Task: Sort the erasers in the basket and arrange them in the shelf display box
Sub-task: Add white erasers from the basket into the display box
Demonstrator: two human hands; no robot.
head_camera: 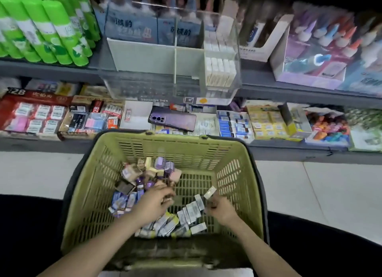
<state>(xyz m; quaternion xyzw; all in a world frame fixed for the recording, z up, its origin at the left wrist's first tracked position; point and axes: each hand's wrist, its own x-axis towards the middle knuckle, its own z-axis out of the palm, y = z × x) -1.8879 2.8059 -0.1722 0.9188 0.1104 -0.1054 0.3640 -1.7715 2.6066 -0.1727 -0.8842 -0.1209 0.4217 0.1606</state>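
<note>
Left hand [154,202]: fingers curled into mixed erasers [142,173]; grip cannot be told.
Right hand [220,209]: fingers pinch white eraser [209,192], apparently for sorting.
Display box [144,55]: 12 o'clock of basket [103,173].

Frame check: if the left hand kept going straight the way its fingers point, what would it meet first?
Probably the bare slotted floor of the basket just beyond the left hand, then its far wall. The white eraser the right hand pinches looks off that line, though depth is unclear.
</note>
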